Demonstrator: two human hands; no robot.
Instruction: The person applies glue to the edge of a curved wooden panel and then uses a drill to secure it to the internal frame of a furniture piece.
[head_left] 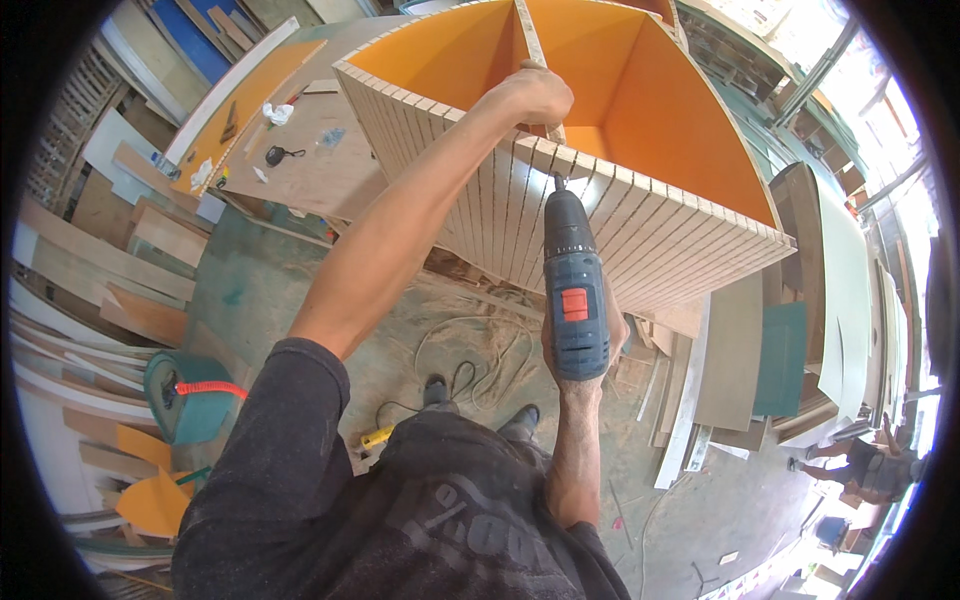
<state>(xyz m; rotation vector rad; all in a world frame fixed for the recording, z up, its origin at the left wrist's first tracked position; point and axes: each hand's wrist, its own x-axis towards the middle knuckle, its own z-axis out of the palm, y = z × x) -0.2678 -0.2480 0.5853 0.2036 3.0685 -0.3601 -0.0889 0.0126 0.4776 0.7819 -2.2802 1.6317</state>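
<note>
My right hand is wrapped round the grip of a dark blue cordless drill with a red switch on top. The drill's bit points away from me, at the slatted, grooved front of a curved wooden cabinet, just under its upper edge. A bright spot of light falls on the wood around the tip; whether the bit touches cannot be made out. My left hand is closed over the edge of the upright divider between two orange-lined compartments, where it meets the slatted front.
A worktable at the left carries a tape measure and crumpled plastic. Board offcuts are stacked far left, panels lean at the right. A yellow tool and cable lie near my feet. Another person is at far right.
</note>
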